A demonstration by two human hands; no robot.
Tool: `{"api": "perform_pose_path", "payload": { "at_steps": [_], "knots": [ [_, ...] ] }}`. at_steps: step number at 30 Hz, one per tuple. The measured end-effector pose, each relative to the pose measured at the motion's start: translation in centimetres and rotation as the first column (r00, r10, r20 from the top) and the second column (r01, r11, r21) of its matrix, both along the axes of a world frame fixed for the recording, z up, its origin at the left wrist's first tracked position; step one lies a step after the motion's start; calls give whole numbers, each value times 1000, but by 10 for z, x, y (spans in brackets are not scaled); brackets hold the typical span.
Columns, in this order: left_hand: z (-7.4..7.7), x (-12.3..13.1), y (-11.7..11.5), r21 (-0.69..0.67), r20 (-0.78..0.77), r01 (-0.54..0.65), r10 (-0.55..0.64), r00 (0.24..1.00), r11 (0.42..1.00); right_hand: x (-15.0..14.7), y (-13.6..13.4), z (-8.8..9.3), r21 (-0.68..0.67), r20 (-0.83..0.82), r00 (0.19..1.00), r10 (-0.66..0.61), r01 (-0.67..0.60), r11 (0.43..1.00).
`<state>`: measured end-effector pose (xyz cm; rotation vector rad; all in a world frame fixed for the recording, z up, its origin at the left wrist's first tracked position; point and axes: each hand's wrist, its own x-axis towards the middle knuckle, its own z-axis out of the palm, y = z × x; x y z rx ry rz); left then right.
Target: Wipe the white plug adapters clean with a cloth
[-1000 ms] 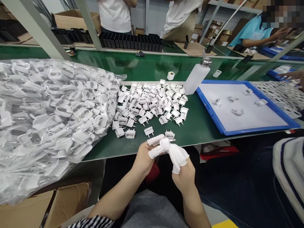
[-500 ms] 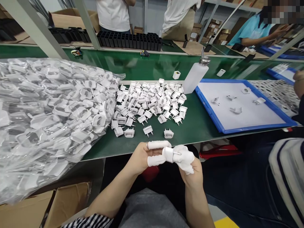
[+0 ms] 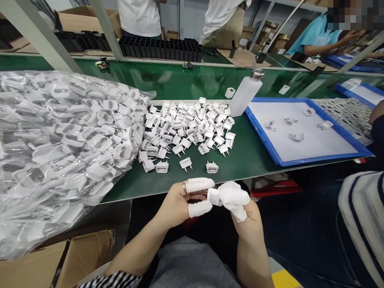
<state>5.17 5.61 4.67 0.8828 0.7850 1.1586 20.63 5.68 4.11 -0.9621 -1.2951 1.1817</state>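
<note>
My right hand [image 3: 237, 200], its fingertips in white finger covers, pinches a white plug part [image 3: 213, 197] above my lap, just in front of the bench edge. My left hand [image 3: 186, 202] is at the part's left side, with thumb and index finger in white covers, spread apart around it. Whether a left fingertip touches the part is hard to tell. On the green bench beyond lie a few single plug shells, one of them a white two-pin plug shell [image 3: 212, 167], in front of a loose pile of plug shells [image 3: 189, 126].
A clear plastic bag [image 3: 69, 132] full of white shells fills the left. A white pump bottle [image 3: 245, 94] leans behind a blue-rimmed tray [image 3: 270, 148] holding several small parts. Black boxes [image 3: 162, 49] stand across the bench. A neighbour's striped sleeve [image 3: 363, 208] is close at right.
My left fingers have parted slightly from the plug part. The metal pin that showed on its right side is no longer visible there. My right hand has shifted slightly right.
</note>
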Motion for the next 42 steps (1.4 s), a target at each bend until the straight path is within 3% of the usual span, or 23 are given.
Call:
{"api": "perform_pose_path", "payload": {
  "at_steps": [4, 8, 10, 12, 15, 17, 20, 23, 26, 29, 32, 35, 38, 40, 42],
  "knots": [
    [-1, 2, 3, -116, 0, 110, -111, 994, 987, 4, 3, 11, 76, 202, 970, 132, -150, 986],
    [-1, 5, 5, -129, 42, 147, -142, 989, 981, -3, 7, 3, 101, 111, 994, 24, -35, 994],
    [0, 8, 5, -98, 4, 133, -133, 991, 986, -7, 8, -3, -53, -38, 999, -26, 24, 998],
    [0, 10, 4, -28, -97, 70, -72, 993, 997, -10, 10, -6, -261, -177, 983, -38, -10, 965],
    [0, 13, 4, 225, -308, -71, 140, 941, 972, -6, 14, -5, -395, -215, 976, -27, -62, 917],
    [0, 14, 5, 439, -424, -71, 276, 862, 896, 1, 16, -3, -358, -70, 997, 24, -48, 932],
    [1, 16, 7, 629, -542, 101, 342, 767, 771, 14, 20, 1, -226, 265, 958, 107, -46, 973],
    [6, 19, 9, 625, -628, 290, 247, 738, 725, 26, 24, 7, -117, 508, 849, 141, -94, 989],
    [10, 23, 12, 597, -659, 389, 152, 737, 702, 37, 29, 10, -112, 594, 780, 200, -166, 980],
    [8, 26, 16, 615, -658, 374, 191, 728, 694, 47, 31, 4, -142, 379, 909, 175, -130, 981],
    [-1, 30, 21, 623, -594, 155, 335, 731, 767, 50, 28, -7, -212, 108, 993, 55, -31, 977],
    [-12, 38, 27, 546, -563, 0, 367, 740, 838, 46, 23, -13, -232, 39, 999, 24, -14, 973],
    [-18, 49, 35, 515, -607, 29, 341, 718, 856, 36, 25, -12, -269, -72, 997, -20, 0, 963],
    [-16, 52, 41, 548, -664, 120, 344, 664, 828, 33, 36, -9, -323, -138, 989, -58, 11, 946],
    [-9, 46, 47, 584, -716, 183, 396, 574, 791, 36, 54, -5, -346, -158, 974, -161, 98, 933]
  ]
}}
